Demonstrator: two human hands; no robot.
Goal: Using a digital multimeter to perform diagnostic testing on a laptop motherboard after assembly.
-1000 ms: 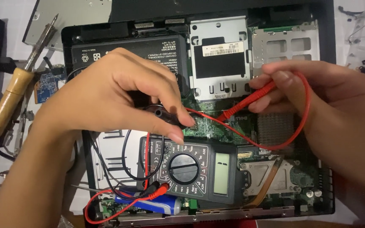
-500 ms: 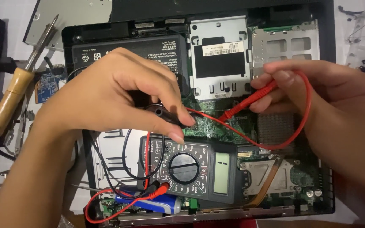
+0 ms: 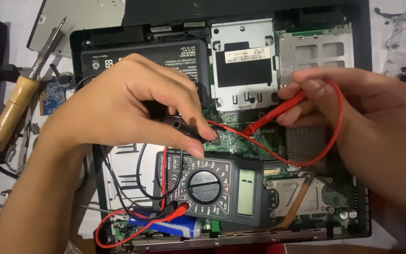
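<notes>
An opened laptop base (image 3: 363, 56) lies under both hands, its green circuit board (image 3: 233, 141) exposed in the middle. My left hand (image 3: 128, 103) pinches a black test probe (image 3: 186, 128) whose tip rests on the board. In my right hand (image 3: 353, 113) is a red test probe (image 3: 273, 113), slanting down-left, its tip on the board near the black one. The red lead (image 3: 337, 127) loops around that hand. A dark multimeter (image 3: 212, 188) with a round dial lies on the laptop's near part, red and black leads plugged in at its left side.
A wooden-handled soldering iron (image 3: 17, 101) lies at the left beside a small blue board (image 3: 52, 96). The black battery pack (image 3: 142, 56) and a metal drive cage (image 3: 243, 66) fill the laptop's far half. A blue cylindrical cell (image 3: 165, 226) lies near the front edge. Small parts sit top right.
</notes>
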